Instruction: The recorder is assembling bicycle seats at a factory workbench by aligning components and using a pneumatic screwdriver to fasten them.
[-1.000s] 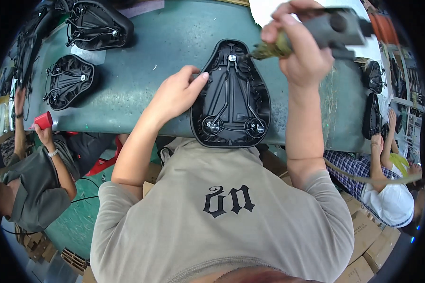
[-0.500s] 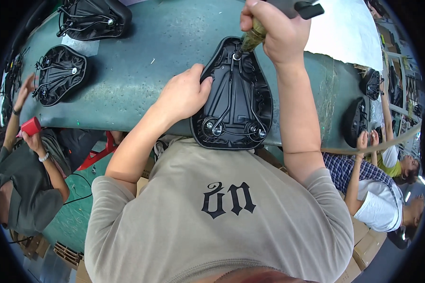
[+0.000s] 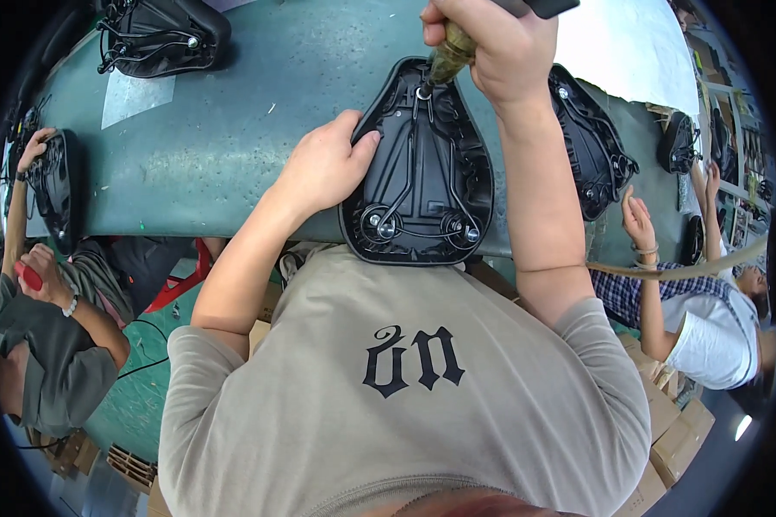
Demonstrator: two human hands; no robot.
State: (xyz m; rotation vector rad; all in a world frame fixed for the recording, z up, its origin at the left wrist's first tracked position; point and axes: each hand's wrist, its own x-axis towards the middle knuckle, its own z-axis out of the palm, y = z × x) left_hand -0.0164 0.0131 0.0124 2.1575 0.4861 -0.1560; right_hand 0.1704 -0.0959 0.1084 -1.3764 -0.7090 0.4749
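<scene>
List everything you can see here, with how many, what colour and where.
Middle saddle: 1, black, upturned, bench's near edge
Power tool: 1, greenish and dark, tip at the middle saddle's narrow end
Upper-left saddle: 1, black, upturned
Far-left saddle: 1, black, by a co-worker
Right saddle: 1, black, beyond the right forearm
Far-right saddles: at least 1, black
Bench: 1, green, across the view
Large sheet: 1, white, upper right
Hose: 1, beige, right
Left co-worker: 1, dark top
Right co-workers: at least 1, white top
Boxes: several, brown, lower right
Shirt: 1, grey-beige, worn
Left grip: 1, bare, on the middle saddle's left rim
Right grip: 1, bare, around the power tool
</scene>
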